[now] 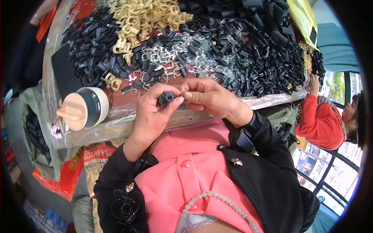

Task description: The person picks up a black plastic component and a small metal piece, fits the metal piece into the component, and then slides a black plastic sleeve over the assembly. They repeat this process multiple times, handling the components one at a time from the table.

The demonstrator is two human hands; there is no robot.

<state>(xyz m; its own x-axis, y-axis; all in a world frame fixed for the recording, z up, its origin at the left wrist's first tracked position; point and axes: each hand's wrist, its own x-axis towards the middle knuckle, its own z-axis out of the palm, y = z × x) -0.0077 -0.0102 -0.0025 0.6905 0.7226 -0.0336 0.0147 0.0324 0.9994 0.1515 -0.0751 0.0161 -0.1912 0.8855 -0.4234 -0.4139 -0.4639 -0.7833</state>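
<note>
My left hand is closed around a small black plastic part, its round, hollow end facing up. Right beside it, my right hand has thumb and forefinger pinched together, close to the left fingertips. Whatever lies in that pinch is too small or hidden to make out. Both hands are just above the near edge of the table. Beyond them lie loose silver metal clips and a wide heap of small black plastic pieces.
A pile of beige plastic clips lies at the far middle. Left of my hands stands a dark cup with a peach lid. The table's wrapped edge runs before me. At right, a person in red reaches to the table.
</note>
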